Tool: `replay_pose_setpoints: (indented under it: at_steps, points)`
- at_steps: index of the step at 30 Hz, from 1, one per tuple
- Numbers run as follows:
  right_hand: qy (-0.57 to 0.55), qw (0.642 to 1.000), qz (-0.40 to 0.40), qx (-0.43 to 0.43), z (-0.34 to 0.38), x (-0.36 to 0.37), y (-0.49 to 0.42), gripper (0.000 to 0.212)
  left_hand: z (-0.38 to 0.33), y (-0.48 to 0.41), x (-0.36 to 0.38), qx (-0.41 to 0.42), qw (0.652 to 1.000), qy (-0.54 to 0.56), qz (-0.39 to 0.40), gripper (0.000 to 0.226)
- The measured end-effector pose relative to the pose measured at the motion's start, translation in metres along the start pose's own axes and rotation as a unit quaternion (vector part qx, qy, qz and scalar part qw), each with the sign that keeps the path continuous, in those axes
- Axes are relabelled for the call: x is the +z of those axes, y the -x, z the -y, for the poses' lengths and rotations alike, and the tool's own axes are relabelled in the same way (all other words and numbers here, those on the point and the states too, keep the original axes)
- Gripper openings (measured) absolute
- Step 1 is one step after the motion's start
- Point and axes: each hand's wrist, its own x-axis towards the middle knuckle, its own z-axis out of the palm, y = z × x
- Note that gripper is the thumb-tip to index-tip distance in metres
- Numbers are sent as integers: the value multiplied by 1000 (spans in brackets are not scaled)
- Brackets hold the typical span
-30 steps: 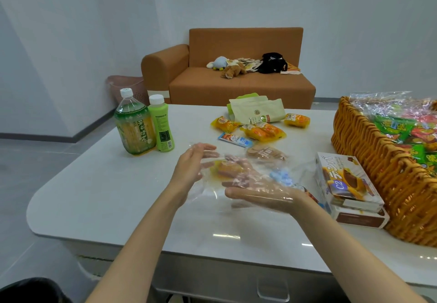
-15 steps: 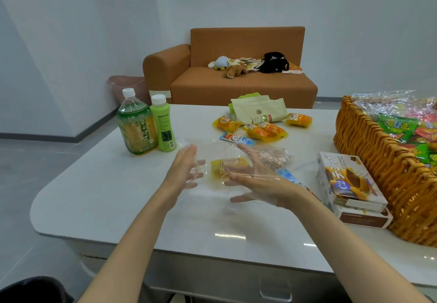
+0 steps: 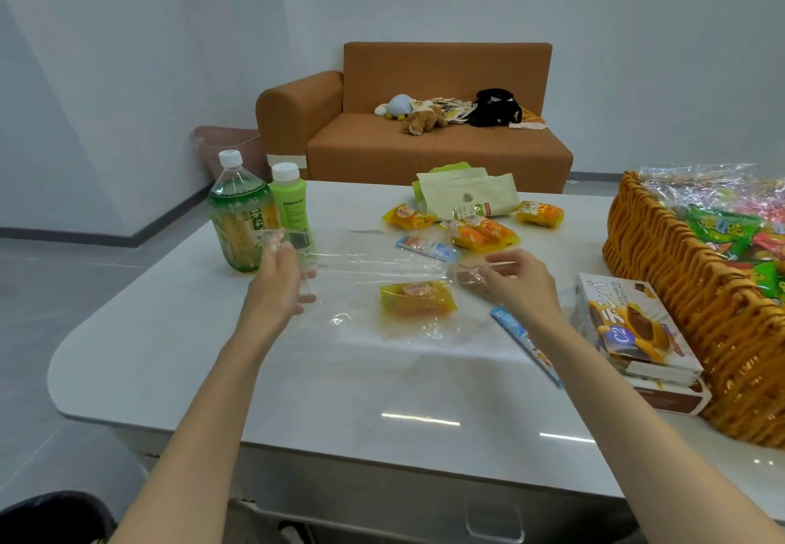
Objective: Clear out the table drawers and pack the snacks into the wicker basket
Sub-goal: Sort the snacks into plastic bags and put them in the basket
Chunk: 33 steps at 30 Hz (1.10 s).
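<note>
Over the desk (image 3: pixel 340 395) a clear bag (image 3: pixel 374 265) is stretched left to right. The left hand (image 3: pixel 276 284) and right hand (image 3: pixel 516 284) each pinch one end with their fingers. A yellow snack (image 3: pixel 418 299) seems to lie inside. The basket (image 3: pixel 679 288) is nearer the right hand.

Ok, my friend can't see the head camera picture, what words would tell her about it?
Two hands, the left hand and right hand, hold a clear plastic bag stretched over a white table, a yellow snack packet showing through it. Two green bottles stand left; a wicker basket of snacks sits right.
</note>
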Motion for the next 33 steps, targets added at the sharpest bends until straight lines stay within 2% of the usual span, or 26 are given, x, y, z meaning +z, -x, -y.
replay_pose_setpoints:
  at_steps: [2,3,5,9,12,16,19,23,27,33]
  points:
    - [64,997,-28,-16,-8,8,-7,25,2,-4,-9,0,1000,-9,-9,47]
    - [90,995,-16,-30,-11,15,-9,27,3,-5,-13,0,1000,-16,-12,48]
    - [163,982,57,-80,-19,32,-15,37,7,-6,-19,-3,999,-31,-9,48]
    - [310,910,249,-117,-26,60,-21,62,17,-9,-35,-11,998,-55,-3,49]
    - [329,902,250,-125,-28,68,-19,65,20,-12,-42,-23,997,-76,-9,48]
    - [372,893,222,-124,-24,66,-16,56,24,-13,-44,-38,992,-117,-12,41]
    - [328,922,183,-94,-19,59,-13,45,24,-13,-45,-51,992,-118,-15,33]
    - [185,973,62,-125,-1,34,-7,40,24,-12,-44,-69,992,-104,-14,48]
    - [99,978,66,-174,8,13,7,40,22,-13,-41,-106,992,-72,-9,52]
    - [1,984,63,-165,15,-5,22,34,19,-10,-28,-121,991,-64,-1,49]
